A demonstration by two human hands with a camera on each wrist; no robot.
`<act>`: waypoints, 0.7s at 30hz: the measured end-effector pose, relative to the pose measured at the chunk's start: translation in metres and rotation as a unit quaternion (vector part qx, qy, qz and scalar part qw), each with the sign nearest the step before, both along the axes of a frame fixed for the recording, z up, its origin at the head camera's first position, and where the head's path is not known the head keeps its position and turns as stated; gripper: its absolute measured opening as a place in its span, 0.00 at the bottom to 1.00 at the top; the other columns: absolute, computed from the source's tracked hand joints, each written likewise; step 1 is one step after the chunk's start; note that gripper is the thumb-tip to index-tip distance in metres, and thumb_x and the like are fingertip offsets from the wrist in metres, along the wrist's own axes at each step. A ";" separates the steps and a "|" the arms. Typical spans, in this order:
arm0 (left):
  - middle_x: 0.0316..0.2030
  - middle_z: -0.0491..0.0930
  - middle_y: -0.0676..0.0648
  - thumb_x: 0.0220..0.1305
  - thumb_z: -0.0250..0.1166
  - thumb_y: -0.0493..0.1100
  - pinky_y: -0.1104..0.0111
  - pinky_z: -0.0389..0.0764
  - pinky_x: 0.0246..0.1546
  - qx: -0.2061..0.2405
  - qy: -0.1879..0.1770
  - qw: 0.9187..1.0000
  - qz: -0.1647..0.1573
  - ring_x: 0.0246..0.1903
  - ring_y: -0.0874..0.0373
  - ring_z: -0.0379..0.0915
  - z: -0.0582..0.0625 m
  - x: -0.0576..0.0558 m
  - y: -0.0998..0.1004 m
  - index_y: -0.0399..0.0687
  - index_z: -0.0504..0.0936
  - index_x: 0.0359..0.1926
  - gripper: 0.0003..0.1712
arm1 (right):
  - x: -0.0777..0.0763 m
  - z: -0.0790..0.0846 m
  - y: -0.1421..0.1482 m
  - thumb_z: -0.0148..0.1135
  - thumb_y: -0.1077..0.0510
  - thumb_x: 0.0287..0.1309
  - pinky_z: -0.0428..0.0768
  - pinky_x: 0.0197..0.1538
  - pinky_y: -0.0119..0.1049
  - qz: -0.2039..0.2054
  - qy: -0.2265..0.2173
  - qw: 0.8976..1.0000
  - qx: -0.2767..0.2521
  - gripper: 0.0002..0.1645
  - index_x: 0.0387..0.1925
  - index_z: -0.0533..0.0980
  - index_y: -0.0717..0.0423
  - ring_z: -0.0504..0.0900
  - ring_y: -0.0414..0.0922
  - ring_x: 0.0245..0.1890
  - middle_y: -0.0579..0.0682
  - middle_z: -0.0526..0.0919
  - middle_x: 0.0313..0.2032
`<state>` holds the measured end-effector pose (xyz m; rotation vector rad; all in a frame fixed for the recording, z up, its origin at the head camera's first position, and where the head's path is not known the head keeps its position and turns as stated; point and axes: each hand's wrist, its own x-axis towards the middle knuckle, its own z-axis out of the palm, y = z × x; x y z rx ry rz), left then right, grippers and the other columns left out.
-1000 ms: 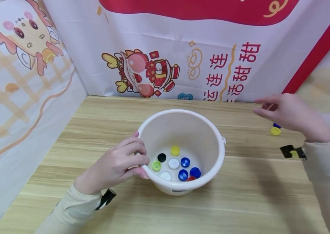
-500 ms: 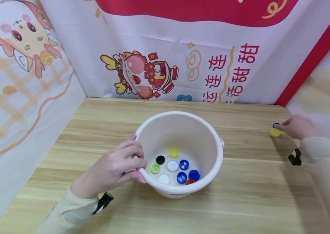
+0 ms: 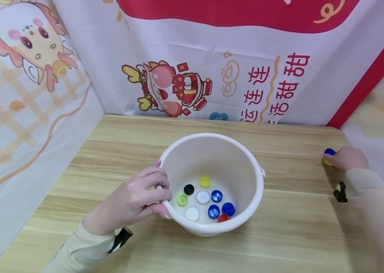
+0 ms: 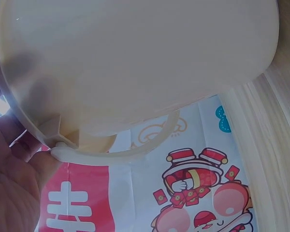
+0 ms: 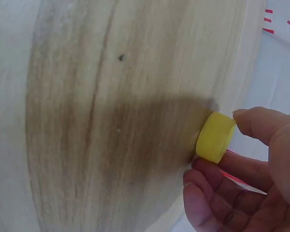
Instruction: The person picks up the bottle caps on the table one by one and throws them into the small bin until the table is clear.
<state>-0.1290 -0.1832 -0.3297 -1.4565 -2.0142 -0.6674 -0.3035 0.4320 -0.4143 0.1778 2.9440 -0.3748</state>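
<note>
My left hand (image 3: 128, 199) grips the left rim of a white plastic bucket (image 3: 253, 197), thumb outside near the front. Several bottle caps lie on the bucket's floor, among them a black cap (image 3: 189, 189), a red cap (image 3: 224, 218) and a yellow cap (image 3: 204, 182). At the table's far right my right hand (image 3: 350, 159) pinches another yellow bottle cap (image 5: 215, 137) between thumb and fingers, close over the wood. A blue cap (image 3: 330, 151) shows right beside that yellow one in the head view; it is hidden in the right wrist view.
The bucket stands on a wood-grain table (image 3: 291, 227). Its handle (image 4: 135, 152) hangs down on the outside. Printed cloth (image 3: 103, 68) walls in the back and both sides of the table.
My right hand has come down from above the table to the two caps at the far right and taken hold of the yellow one. My left hand has stayed on the rim.
</note>
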 end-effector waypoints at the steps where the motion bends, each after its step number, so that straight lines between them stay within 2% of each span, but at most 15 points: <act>1: 0.37 0.76 0.49 0.68 0.54 0.61 0.45 0.68 0.66 0.001 0.000 1.000 0.000 0.44 0.52 0.72 0.000 0.000 0.000 0.47 0.83 0.34 0.24 | 0.001 0.001 0.000 0.56 0.36 0.64 0.73 0.24 0.39 -0.001 0.000 1.000 -0.001 0.34 0.15 0.70 0.58 0.73 0.55 0.25 0.56 0.71 0.19; 5: 0.37 0.76 0.49 0.68 0.53 0.61 0.44 0.68 0.65 0.001 0.000 1.000 -0.002 0.44 0.52 0.72 0.001 0.001 0.001 0.47 0.82 0.34 0.24 | 0.003 0.003 0.002 0.60 0.42 0.61 0.78 0.26 0.46 0.012 0.009 1.000 0.007 0.30 0.18 0.72 0.64 0.76 0.59 0.27 0.63 0.75 0.23; 9: 0.37 0.76 0.49 0.68 0.53 0.61 0.43 0.69 0.64 0.002 -0.002 1.000 -0.002 0.44 0.52 0.73 0.002 0.002 0.001 0.47 0.82 0.34 0.24 | 0.004 0.006 0.000 0.60 0.45 0.58 0.77 0.26 0.46 0.053 0.010 0.998 0.016 0.26 0.15 0.73 0.60 0.75 0.56 0.26 0.59 0.76 0.21; 10: 0.37 0.76 0.49 0.68 0.53 0.61 0.43 0.69 0.64 0.002 -0.003 1.000 -0.002 0.43 0.53 0.72 0.002 0.002 0.001 0.47 0.82 0.34 0.24 | 0.006 0.007 -0.002 0.61 0.46 0.58 0.78 0.28 0.47 0.065 0.010 0.998 0.015 0.25 0.16 0.75 0.61 0.76 0.57 0.27 0.61 0.77 0.23; 12: 0.37 0.76 0.49 0.68 0.53 0.61 0.43 0.69 0.64 0.002 -0.006 1.000 0.000 0.44 0.53 0.72 0.002 0.002 0.000 0.47 0.82 0.34 0.24 | 0.009 0.011 -0.007 0.62 0.49 0.57 0.80 0.32 0.49 0.085 0.016 0.996 0.005 0.21 0.22 0.80 0.64 0.77 0.59 0.30 0.65 0.81 0.28; 13: 0.37 0.76 0.49 0.68 0.54 0.61 0.43 0.68 0.64 0.001 -0.009 1.000 0.001 0.44 0.53 0.72 0.002 0.002 0.000 0.48 0.83 0.34 0.24 | 0.011 0.015 -0.011 0.62 0.50 0.57 0.81 0.35 0.52 0.095 0.021 0.995 0.001 0.20 0.28 0.82 0.67 0.78 0.63 0.33 0.68 0.82 0.32; 16: 0.37 0.76 0.49 0.68 0.54 0.61 0.43 0.68 0.64 0.002 -0.011 1.000 0.001 0.44 0.53 0.72 0.001 0.002 -0.001 0.47 0.83 0.35 0.24 | 0.020 0.030 -0.026 0.61 0.52 0.61 0.79 0.45 0.63 0.108 0.042 0.993 -0.015 0.28 0.49 0.77 0.76 0.76 0.72 0.46 0.76 0.77 0.49; 21: 0.37 0.76 0.49 0.68 0.54 0.61 0.43 0.69 0.64 0.001 -0.009 1.000 -0.001 0.44 0.53 0.72 0.001 0.001 -0.002 0.46 0.83 0.35 0.24 | 0.036 0.059 -0.056 0.54 0.50 0.67 0.77 0.45 0.63 0.111 0.089 0.990 -0.026 0.29 0.55 0.74 0.74 0.76 0.70 0.47 0.77 0.76 0.49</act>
